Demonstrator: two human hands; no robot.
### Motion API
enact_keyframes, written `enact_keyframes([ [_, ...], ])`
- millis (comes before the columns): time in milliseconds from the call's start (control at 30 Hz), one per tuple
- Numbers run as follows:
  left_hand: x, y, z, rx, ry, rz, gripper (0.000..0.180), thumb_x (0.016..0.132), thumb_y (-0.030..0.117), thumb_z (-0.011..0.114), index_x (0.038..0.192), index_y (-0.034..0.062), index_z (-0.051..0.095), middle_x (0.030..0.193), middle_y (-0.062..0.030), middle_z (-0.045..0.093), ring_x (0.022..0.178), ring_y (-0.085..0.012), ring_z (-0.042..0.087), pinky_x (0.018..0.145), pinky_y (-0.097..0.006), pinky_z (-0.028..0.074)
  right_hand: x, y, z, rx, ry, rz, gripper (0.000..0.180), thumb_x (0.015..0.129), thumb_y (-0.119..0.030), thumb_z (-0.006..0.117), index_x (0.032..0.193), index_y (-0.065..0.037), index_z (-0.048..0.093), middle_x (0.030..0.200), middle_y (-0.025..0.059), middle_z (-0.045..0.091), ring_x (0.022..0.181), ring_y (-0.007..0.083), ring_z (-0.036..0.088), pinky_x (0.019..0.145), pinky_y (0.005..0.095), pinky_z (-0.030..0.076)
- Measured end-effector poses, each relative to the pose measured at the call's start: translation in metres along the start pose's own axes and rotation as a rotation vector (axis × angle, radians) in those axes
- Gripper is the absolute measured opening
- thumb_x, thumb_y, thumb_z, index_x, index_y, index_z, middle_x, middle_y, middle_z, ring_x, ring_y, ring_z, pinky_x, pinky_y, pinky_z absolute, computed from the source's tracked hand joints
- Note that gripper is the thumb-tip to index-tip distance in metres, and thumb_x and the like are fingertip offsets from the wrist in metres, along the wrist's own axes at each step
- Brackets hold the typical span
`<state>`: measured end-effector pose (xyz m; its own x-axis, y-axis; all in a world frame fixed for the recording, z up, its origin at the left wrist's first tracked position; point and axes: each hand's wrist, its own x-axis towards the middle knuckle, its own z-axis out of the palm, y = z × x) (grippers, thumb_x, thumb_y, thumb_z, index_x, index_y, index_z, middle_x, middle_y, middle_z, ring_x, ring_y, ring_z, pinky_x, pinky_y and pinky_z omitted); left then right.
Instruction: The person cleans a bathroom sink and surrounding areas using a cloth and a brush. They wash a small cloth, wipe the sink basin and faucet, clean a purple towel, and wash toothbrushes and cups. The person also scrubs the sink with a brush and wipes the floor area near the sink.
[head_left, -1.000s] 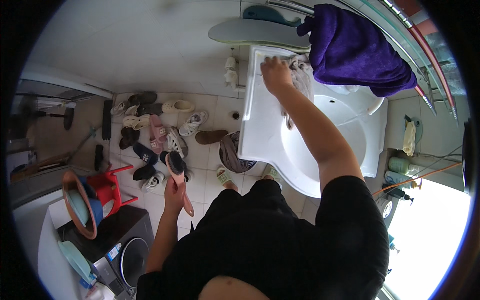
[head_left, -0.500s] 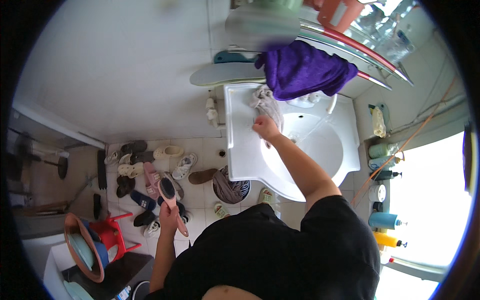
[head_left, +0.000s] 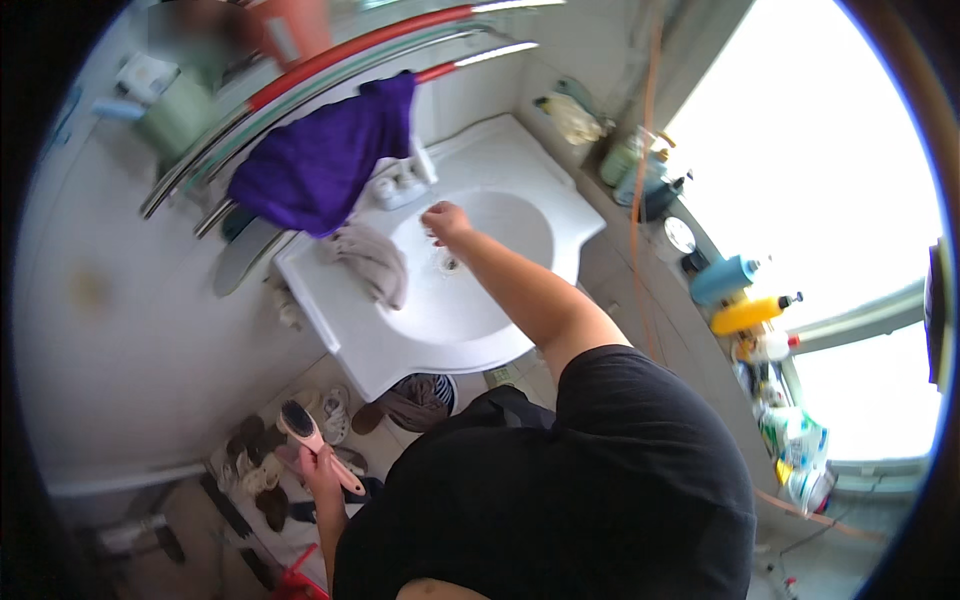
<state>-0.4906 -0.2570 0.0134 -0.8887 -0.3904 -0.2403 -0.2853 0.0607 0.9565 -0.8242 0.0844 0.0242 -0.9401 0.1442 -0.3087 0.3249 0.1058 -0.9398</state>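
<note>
Right fingers (head_left: 431, 226) over the sink (head_left: 505, 225), drain (head_left: 450, 264) just on their near side. Faucet (head_left: 400, 186) behind them, slightly left. Cloth (head_left: 372, 262) left of them, lying on the sink edge and into the basin. Towel (head_left: 315, 165) farther left, hung on the rail (head_left: 490, 56). Bottles (head_left: 722, 280) well to their right, by the window (head_left: 800, 130). Left fingers (head_left: 318, 462) around brush (head_left: 306, 430) handle, bristle head beyond them. Shoes (head_left: 262, 472) on floor, left of and beyond them. Bucket (head_left: 452, 392) to their right, clothes (head_left: 415, 402) in it.
</note>
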Motion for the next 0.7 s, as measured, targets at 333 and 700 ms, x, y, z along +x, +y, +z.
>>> enact_keyframes([
  [333, 0.057, 0.023, 0.063, 0.051, -0.328, 0.103, 0.013, 0.08, 0.006, 0.051, 0.091, 0.0012, 0.049, 0.075, -0.0023, 0.05, 0.067, -0.0096, 0.047, 0.063, -0.023, 0.039, -0.103, 0.048, -0.165, -0.757, 0.314, -0.166, 0.018, 0.07, -0.023, 0.058, 0.085, -0.015, 0.065, 0.09, 0.0089, 0.062, 0.087, 0.027, 0.058, 0.076, 0.0356, 0.046],
  [700, 0.067, 0.023, 0.111, 0.046, -0.516, 0.084, 0.012, 0.08, 0.003, 0.048, 0.092, 0.0014, 0.047, 0.078, -0.0025, 0.049, 0.071, -0.0102, 0.046, 0.066, -0.024, 0.039, -0.174, 0.13, -0.372, 0.097, 1.115, -0.081, 0.018, 0.072, -0.018, 0.064, 0.08, -0.003, 0.062, 0.073, 0.0065, 0.063, 0.068, 0.0123, 0.057, 0.063, 0.0275, 0.046],
])
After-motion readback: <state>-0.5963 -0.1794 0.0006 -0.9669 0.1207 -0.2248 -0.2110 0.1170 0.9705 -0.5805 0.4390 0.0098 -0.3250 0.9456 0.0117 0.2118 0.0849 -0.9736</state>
